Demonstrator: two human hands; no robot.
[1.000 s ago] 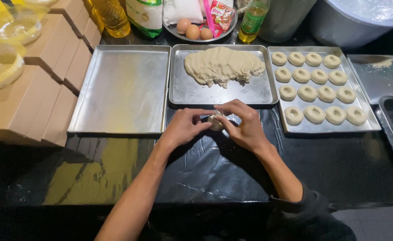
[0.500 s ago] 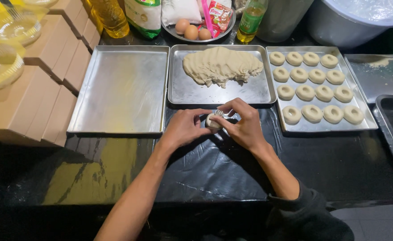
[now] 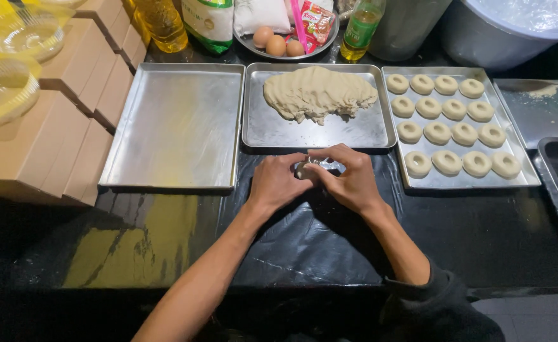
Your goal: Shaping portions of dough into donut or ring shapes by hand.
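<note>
Our left hand (image 3: 277, 183) and right hand (image 3: 350, 180) close together around a small dough piece (image 3: 305, 169) above the black worktop (image 3: 304, 253). Beyond, the dough mass (image 3: 320, 94) remains large; thirteen rings (image 3: 446, 133) fill the right tray (image 3: 418, 183); the left tray (image 3: 174, 126) holds nothing.

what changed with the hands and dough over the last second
Very little. Both hands, left hand and right hand, kept hold of the small dough piece between their fingertips, only shifting their fingers around it. The dough mass, the empty tray and the dough rings stayed put.
</note>
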